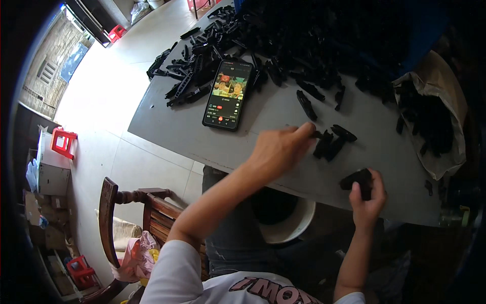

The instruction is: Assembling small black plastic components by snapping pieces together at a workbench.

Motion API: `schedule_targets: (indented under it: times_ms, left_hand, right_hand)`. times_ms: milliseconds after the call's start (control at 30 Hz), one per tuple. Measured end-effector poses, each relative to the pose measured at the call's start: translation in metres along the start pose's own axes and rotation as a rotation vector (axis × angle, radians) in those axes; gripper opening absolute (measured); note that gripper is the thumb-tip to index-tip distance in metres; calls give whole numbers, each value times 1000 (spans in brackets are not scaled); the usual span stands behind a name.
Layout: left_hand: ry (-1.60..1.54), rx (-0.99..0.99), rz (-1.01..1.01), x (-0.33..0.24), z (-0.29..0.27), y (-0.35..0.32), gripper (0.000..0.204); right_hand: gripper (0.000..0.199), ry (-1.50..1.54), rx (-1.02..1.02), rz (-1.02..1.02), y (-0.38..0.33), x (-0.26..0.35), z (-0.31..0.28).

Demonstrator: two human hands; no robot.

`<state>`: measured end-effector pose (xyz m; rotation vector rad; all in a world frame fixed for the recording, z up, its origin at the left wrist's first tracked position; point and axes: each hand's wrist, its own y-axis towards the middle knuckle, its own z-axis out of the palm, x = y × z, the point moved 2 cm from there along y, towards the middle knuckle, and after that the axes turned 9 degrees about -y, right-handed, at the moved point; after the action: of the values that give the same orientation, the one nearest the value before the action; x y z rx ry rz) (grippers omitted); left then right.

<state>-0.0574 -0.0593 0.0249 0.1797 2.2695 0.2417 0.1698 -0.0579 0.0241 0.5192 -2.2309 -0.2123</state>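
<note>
My left hand (284, 148) reaches over the grey tabletop, fingers pinched together at the end of a small black plastic part (318, 135). Just beyond the fingertips lies a little group of black plastic parts (329, 146). Near the table's front edge, my right hand (369, 197) is closed round a chunky black plastic part (358, 181), thumb in front of it. The parts are too dark to make out in detail. One long curved black piece (306, 105) lies alone farther back.
A large heap of black plastic parts (273, 30) covers the back of the table (172, 126). A lit phone (228, 96) rests against the heap. An open brown paper bag (455, 152) of black parts stands at right. Below the edge sits a white bucket (309, 215); a wooden chair (109, 213) stands left.
</note>
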Motion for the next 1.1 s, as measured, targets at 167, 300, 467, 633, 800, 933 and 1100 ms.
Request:
schedule_targets:
  times_ms: [167,300,467,633,800,933,1100]
  left_hand:
    - [-515,128,-93,-36,23,-33,38]
    - [-657,159,5,-41,25,-39,47]
    - [-774,258,8,-36,24,-43,47]
    - [-788,273,-51,-46,26,-44,45]
    - [-479,247,8,-12,19,-16,36]
    - [18,-215,71,19,3,30,35]
    - [447,-244,319,36,2,55,38]
  right_hand:
    - [21,590,-45,146,-9,36,22]
    - [28,245,-52,-8,-10,39,16]
    - [33,192,-89,-25,-8,54,14]
    - [35,811,121,346,-16,32,21]
    - [20,835,-249,492,-6,25,20]
    - [15,455,-49,200,27,-11,2]
    - [28,-398,98,-161,47,21,21]
